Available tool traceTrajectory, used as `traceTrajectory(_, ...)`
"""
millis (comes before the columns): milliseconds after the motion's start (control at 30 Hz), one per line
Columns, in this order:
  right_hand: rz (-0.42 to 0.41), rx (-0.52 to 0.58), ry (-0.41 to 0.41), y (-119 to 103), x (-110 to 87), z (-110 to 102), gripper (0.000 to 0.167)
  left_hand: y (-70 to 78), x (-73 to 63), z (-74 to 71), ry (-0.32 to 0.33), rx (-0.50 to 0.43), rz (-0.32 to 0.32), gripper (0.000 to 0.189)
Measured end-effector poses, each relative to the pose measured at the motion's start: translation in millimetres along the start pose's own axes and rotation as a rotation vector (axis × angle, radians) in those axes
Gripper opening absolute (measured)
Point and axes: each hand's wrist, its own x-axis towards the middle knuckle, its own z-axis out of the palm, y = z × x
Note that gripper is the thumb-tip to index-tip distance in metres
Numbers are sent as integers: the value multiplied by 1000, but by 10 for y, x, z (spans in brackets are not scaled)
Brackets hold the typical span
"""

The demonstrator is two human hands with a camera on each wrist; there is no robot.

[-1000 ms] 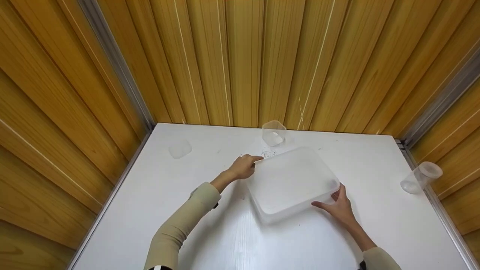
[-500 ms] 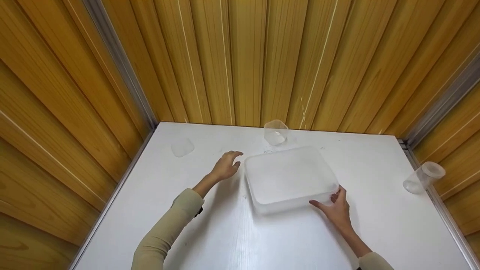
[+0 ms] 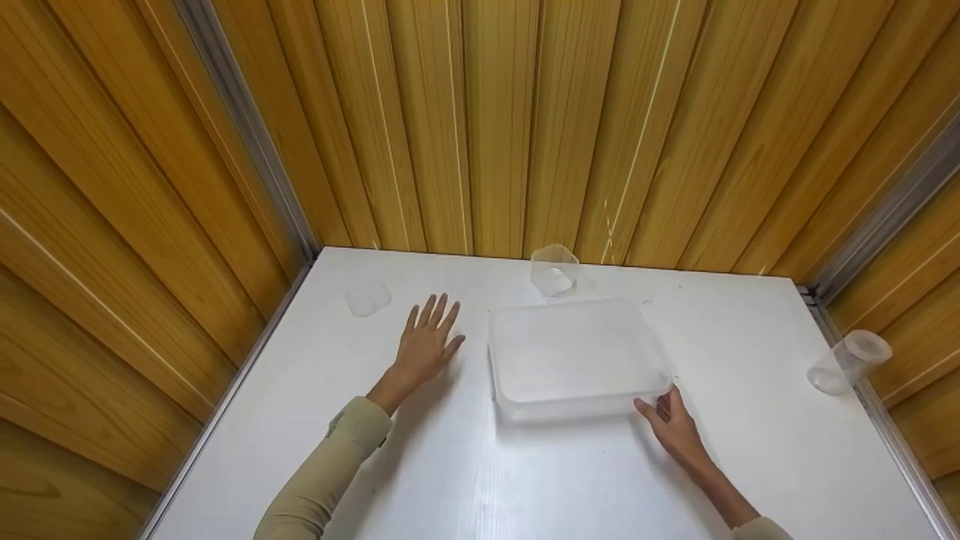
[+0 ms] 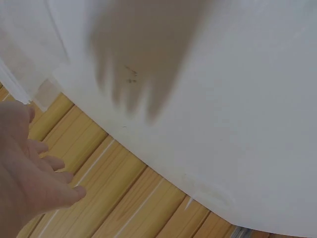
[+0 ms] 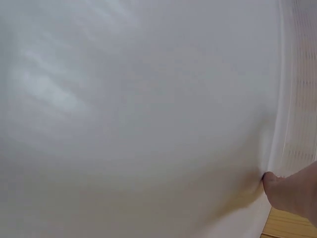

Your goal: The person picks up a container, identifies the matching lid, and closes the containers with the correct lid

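Translucent rectangular plastic container [image 3: 577, 352]: is occupying mid-desk [image 3: 480, 487]. Right grip [image 3: 673, 427]: is pinching its four-o'clock corner, presumably for steadying. Left grip [image 3: 427, 346]: is hovering at nine o'clock, fingers spread, holding nothing.

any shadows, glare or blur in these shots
Head view: pale glare on the white table below the translucent box; left wrist view: soft-edged, hand-shaped shadow on the table; right wrist view: bright glare patch at left, blurry brownish shade beside the right hand.
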Motion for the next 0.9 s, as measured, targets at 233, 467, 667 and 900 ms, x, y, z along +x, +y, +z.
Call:
traceTrajectory(233,92,107,11,-106,59,-131,82,-124,-123,90,-14,-35,-28,65)
traceTrajectory(467,141,346,-28,-213,128,-203,78,-201,-202,125,-19,-66,-55,65)
traceTrajectory(667,154,432,-28,-241,146,-260,75,-210,-236,139,2,-68,-52,64)
traceTrajectory(900,173,545,-11,-156,106,-464,75,-208,-252,161,6,-62,-41,64)
